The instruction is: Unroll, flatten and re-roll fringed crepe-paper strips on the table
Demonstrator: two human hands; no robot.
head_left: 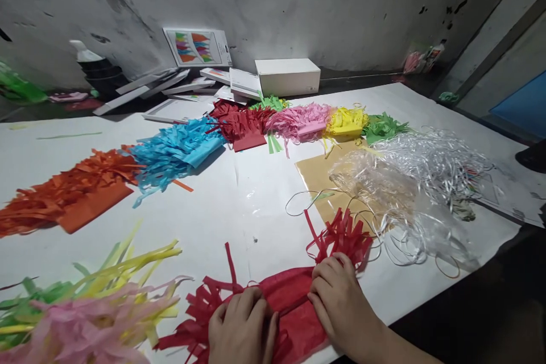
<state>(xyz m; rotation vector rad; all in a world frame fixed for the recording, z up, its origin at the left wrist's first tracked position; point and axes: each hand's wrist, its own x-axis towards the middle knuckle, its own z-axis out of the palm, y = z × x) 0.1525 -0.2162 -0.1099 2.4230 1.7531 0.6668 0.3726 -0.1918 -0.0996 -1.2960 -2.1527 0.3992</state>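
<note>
A sheet of red tissue paper (298, 333) with fringed ends lies across the front of the table, and a crease or folded edge runs along its middle. Curled over its left part is my left hand (241, 327), fingers closed on the paper near the left fringe. My right hand (341, 301) grips the right part, just below the other red fringe (341, 236), with fingertips and thumb on the fold. What lies under my left palm is hidden. Close to my left hand, loose pink tissue strips (89, 324) overlap yellow and green ones.
Orange (96, 210), blue (202, 151), dark red, pink (313, 128), yellow and green fringed bundles form an arc. Silver strands (430, 159), clear plastic bags and cords cover brown cardboard (311, 173) at right. A white box (288, 77) and flat packages stand by the wall.
</note>
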